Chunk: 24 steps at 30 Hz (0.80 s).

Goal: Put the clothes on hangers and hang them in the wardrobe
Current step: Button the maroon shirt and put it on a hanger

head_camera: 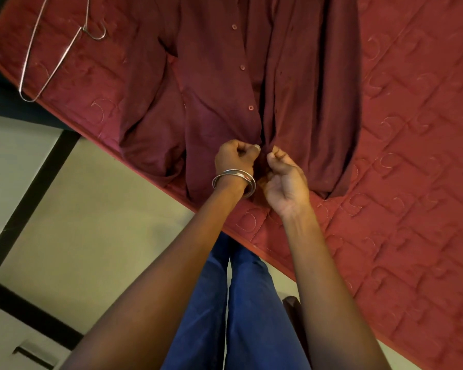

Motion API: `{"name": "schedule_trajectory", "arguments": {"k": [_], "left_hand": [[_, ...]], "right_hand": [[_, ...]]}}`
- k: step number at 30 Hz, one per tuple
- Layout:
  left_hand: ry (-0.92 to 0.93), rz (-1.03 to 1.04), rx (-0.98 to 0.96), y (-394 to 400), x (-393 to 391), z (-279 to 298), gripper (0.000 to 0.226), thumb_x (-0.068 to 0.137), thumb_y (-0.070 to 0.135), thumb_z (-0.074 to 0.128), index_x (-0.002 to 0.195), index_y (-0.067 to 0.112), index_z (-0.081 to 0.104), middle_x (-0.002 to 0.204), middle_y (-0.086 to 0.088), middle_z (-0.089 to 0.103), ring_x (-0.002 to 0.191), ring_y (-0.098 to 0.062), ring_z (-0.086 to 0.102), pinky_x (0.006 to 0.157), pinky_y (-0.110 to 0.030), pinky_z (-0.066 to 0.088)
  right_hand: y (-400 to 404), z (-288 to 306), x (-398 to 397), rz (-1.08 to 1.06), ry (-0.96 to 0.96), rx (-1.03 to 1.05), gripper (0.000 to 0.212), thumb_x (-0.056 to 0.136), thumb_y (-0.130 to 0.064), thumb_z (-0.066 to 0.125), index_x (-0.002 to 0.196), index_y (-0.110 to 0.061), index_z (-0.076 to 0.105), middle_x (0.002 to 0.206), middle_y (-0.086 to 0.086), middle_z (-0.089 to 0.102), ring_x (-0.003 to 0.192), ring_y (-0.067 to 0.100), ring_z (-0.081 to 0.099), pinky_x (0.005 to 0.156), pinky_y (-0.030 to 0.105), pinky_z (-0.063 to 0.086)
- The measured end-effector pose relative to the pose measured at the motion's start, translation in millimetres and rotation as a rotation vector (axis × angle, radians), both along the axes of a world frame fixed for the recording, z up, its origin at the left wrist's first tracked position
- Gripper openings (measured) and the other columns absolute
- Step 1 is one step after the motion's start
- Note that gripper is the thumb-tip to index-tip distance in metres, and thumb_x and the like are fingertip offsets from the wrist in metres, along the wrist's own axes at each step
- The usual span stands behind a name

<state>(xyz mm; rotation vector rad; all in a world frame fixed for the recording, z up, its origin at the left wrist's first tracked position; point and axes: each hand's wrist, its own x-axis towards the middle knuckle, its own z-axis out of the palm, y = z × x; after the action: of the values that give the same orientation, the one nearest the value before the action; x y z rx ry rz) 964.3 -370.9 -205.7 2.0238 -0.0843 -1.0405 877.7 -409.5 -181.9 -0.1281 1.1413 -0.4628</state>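
A maroon shirt lies spread on the red mattress. The left hand and right hand each pinch its front edges at the hem. A wire hanger lies well beyond the fingers, to their left.

— Where's the shirt?
— Spread flat on the mattress, near its edge, the button row running up the middle.
— And the hanger?
— Also on the mattress, well off to the shirt's left, by the corner.
— The hands?
— Left hand and right hand side by side at the shirt's near end, pinching its two front edges.
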Motion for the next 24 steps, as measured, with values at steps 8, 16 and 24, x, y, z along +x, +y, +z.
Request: {"name": "schedule_trajectory", "arguments": {"k": [8, 16, 24], "left_hand": [[0.004, -0.107, 0.048, 11.6, 11.6, -1.6, 0.019, 0.085, 0.018, 0.067, 0.067, 0.018, 0.061, 0.059, -0.001, 0.064, 0.047, -0.011, 0.057, 0.055, -0.028, 0.051], [-0.079, 0.07, 0.067, 26.1, 39.0, -5.2, 0.021, 0.081, 0.021, 0.07, 0.062, 0.02, 0.062, 0.064, -0.007, 0.068, 0.049, -0.012, 0.057, 0.061, -0.032, 0.052], [-0.028, -0.034, -0.002, 18.4, 31.1, -0.9, 0.016, 0.082, 0.021, 0.069, 0.067, 0.02, 0.063, 0.064, -0.002, 0.067, 0.047, -0.009, 0.055, 0.058, -0.025, 0.045]], "right_hand": [[-7.8, -0.3, 5.5, 0.327, 0.353, -0.39, 0.01, 0.089, -0.003, 0.063, 0.082, -0.01, 0.066, 0.06, -0.006, 0.065, 0.056, 0.005, 0.058, 0.052, 0.02, 0.047], [-27.2, -9.9, -37.2, 0.096, 0.072, -0.214, 0.019, 0.081, 0.001, 0.061, 0.091, -0.015, 0.063, 0.075, -0.003, 0.064, 0.072, 0.01, 0.059, 0.074, 0.028, 0.049], [-39.1, 9.0, -61.2, 0.037, 0.422, -0.496, 0.022, 0.079, 0.009, 0.059, 0.093, -0.005, 0.069, 0.077, 0.002, 0.071, 0.071, 0.013, 0.064, 0.08, 0.035, 0.053]]}}
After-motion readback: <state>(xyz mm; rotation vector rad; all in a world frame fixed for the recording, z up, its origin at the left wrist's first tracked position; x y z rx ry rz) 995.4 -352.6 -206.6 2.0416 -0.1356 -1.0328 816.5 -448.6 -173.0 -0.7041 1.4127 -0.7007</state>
